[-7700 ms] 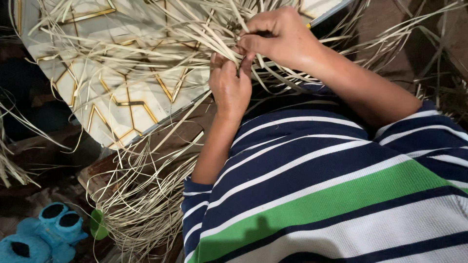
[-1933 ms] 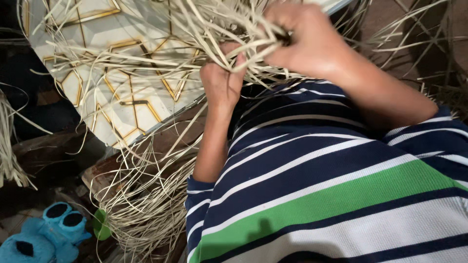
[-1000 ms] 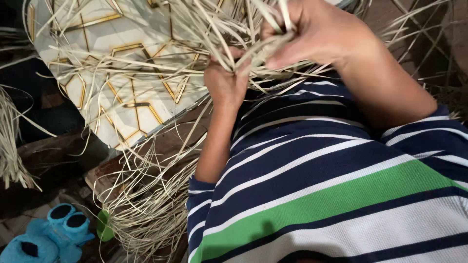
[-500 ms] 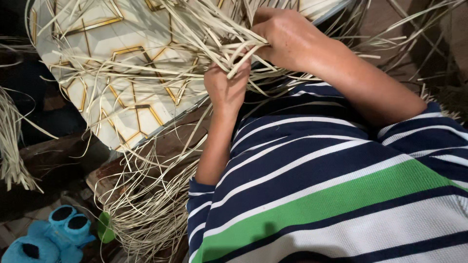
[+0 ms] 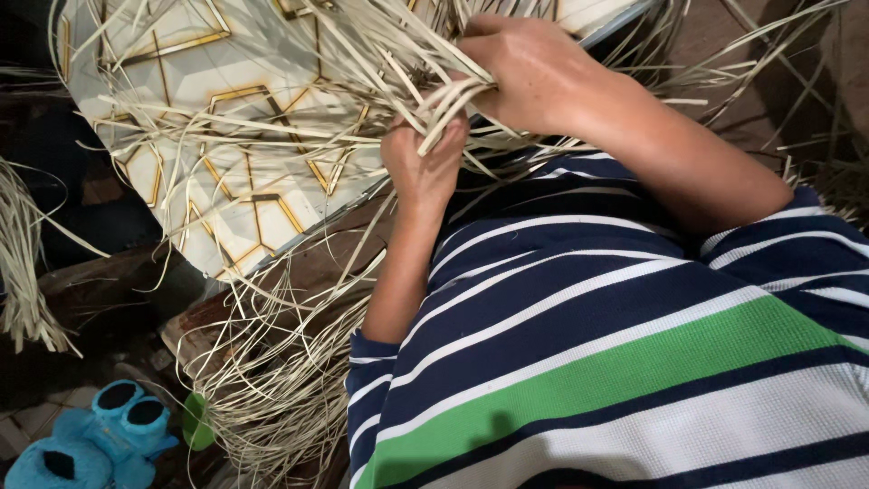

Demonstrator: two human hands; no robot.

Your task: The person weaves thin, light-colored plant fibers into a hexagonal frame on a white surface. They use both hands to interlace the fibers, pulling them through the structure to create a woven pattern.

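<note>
the right hand (image 5: 543, 77) has come back down from where it was lifted a second ago, and now sits just above the left hand (image 5: 424, 167), both at the near edge of the pale flat woven mat of thin dried straw-coloured strips (image 5: 272, 172). half a second ago the two hands were a little further apart; now they nearly touch. the right hand's fingers are curled shut around a bunch of the loose pale strips (image 5: 425, 86) that fan out up and left over the mat. the left hand's fingers are bent closed on the same bunch from below, pinching several ends between thumb and fingertips. judging from that, the strips are being gathered and pulled tight at the mat's edge rather than let go.

the mat has a darker golden angular pattern worked into it and lies tilted, its near edge toward the person's navy, white and green striped shirt (image 5: 634, 362). below the mat a tangle of unworked strip ends (image 5: 272, 389) hangs down over dark wood. left of the mat another loose bundle of strips (image 5: 27, 263) droops. below and left of the mat, on the dim floor, lie blue soft slippers with round dark openings (image 5: 100, 439) and a small green piece (image 5: 195, 421), too small to tell.
</note>
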